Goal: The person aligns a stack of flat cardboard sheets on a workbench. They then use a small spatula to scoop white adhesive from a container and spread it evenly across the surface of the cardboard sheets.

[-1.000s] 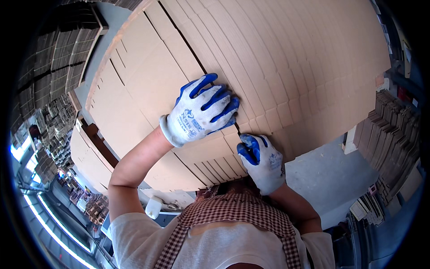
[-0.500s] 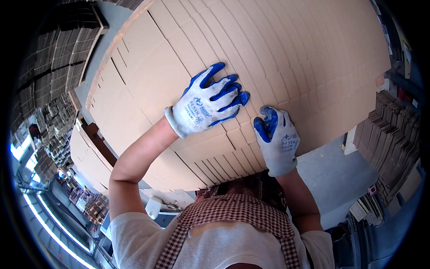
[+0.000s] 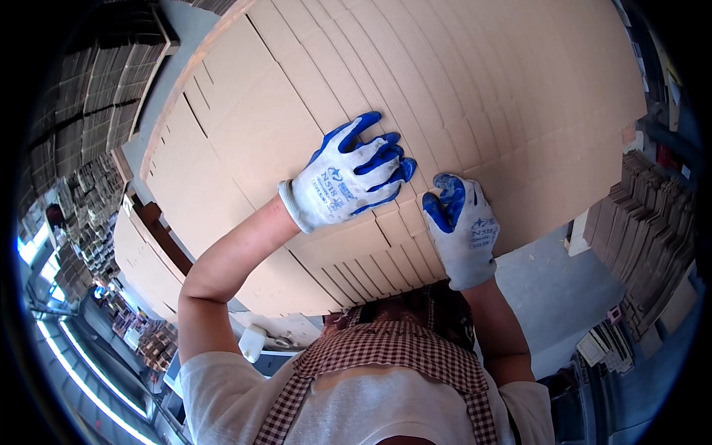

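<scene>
Just in front of the person's checked apron [image 3: 386,343], matte tan cardboard sheets [image 3: 512,104] lie flat in a broad fan, their long edges overlapping in close steps, with narrow straight slots cut along the near side and at the left. Pale knit gloves [image 3: 326,194] with blue-coated fingers cover both hands, and the left grip [image 3: 356,172] lies over the stepped edges, fingers somewhat spread, with the sheets beneath and around it. Near it, the right grip [image 3: 463,226] sits over the sheets' near edge, thumb and forefinger curled, though I cannot tell whether it pinches anything.
</scene>
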Action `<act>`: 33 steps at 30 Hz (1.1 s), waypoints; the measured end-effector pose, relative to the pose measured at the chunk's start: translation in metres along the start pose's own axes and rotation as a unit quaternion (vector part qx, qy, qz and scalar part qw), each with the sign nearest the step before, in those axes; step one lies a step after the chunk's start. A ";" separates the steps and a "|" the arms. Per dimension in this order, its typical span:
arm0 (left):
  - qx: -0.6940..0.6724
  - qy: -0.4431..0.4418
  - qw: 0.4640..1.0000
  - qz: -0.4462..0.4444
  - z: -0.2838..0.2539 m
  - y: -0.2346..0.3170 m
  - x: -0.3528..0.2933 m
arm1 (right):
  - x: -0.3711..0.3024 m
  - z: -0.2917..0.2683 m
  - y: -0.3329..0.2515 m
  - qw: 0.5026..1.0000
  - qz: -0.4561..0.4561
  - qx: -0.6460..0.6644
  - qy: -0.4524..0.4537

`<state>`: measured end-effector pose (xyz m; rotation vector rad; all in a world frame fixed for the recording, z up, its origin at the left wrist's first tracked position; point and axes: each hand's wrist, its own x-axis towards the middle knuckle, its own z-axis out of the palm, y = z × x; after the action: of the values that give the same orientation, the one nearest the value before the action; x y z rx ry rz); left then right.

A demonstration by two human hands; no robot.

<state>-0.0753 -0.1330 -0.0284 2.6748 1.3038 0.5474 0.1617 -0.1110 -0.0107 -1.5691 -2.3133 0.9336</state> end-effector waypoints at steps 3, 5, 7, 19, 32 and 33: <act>-0.001 0.008 1.000 -0.009 0.003 0.002 -0.003 | 0.001 -0.001 -0.001 1.000 0.002 0.007 -0.002; -0.003 0.012 1.000 -0.012 0.003 0.003 -0.005 | 0.002 -0.003 -0.001 1.000 0.009 0.014 -0.009; -0.005 0.008 1.000 -0.010 0.001 0.003 -0.006 | 0.002 -0.005 -0.003 0.999 0.023 0.024 -0.021; -0.025 -0.008 0.998 -0.051 0.000 -0.002 0.013 | 0.004 -0.011 0.002 0.999 0.017 -0.044 0.008; -0.014 0.022 0.999 -0.041 0.009 -0.002 0.009 | 0.007 -0.010 0.007 0.998 0.022 -0.054 0.001; -0.013 0.017 0.999 -0.039 0.008 -0.002 0.009 | 0.007 -0.009 0.008 0.998 0.021 -0.056 0.003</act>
<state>-0.0689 -0.1239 -0.0337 2.5919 1.3944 0.5978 0.1692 -0.0990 -0.0097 -1.6661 -2.3760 0.8205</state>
